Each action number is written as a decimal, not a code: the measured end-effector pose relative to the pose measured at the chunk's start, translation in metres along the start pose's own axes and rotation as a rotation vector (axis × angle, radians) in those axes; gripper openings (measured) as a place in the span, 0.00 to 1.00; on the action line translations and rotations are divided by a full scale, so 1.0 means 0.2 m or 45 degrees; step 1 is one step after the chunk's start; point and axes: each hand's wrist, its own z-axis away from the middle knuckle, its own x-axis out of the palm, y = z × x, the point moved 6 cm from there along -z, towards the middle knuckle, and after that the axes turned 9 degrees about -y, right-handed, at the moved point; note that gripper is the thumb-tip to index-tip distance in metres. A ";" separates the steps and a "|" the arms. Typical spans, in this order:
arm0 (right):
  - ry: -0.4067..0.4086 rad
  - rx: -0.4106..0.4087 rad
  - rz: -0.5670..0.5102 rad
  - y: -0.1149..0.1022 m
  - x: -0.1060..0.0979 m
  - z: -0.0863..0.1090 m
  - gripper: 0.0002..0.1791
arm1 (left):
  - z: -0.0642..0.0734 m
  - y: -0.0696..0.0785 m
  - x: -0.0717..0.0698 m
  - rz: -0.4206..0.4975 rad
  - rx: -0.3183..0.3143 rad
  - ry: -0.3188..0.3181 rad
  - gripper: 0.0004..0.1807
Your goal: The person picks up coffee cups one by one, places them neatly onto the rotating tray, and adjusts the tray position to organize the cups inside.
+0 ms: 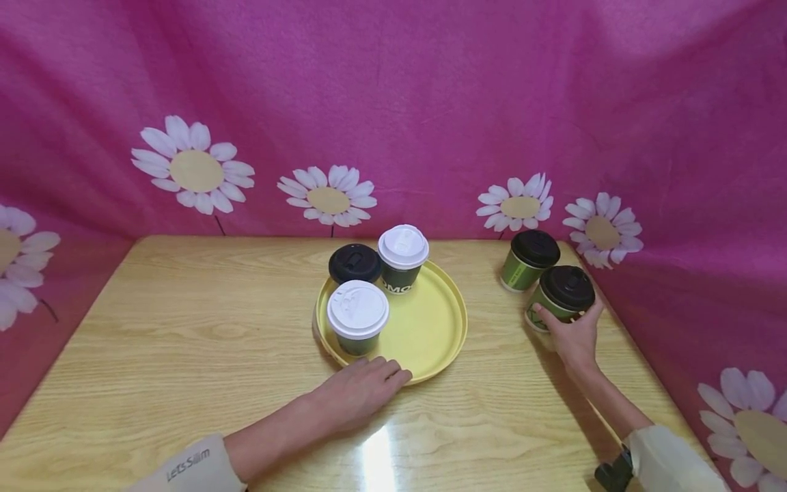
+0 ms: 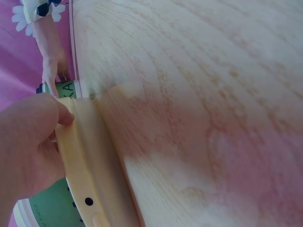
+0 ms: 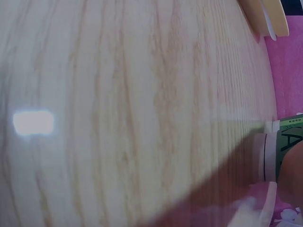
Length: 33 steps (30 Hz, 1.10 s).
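Note:
In the head view my left hand point(image 1: 365, 389) pinches the near rim of a round yellow tray point(image 1: 424, 328). The left wrist view shows that hand's thumb over the tray wall point(image 2: 85, 156). On the tray's left half stand a white-lidded coffee cup point(image 1: 359, 314), a black-lidded one point(image 1: 355, 265) and another white-lidded one point(image 1: 402, 256) lettered on its side. Far to the right, my right hand point(image 1: 574, 338) grips a green paper coffee cup point(image 1: 562, 290) with a black lid. Its base appears close to the table; contact is unclear. Only part of that cup point(image 3: 271, 156) shows in the right wrist view.
Just behind the gripped cup stands a second green cup point(image 1: 522, 272) with a black lid. The wooden table point(image 1: 203, 321) ends at a pink curtain point(image 1: 399, 102) with printed daisies, which also runs along the right side close to my right hand.

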 end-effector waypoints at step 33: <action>-0.356 -0.283 -0.214 -0.43 0.32 0.25 0.46 | 0.00 0.00 -0.01 0.000 0.003 0.008 0.17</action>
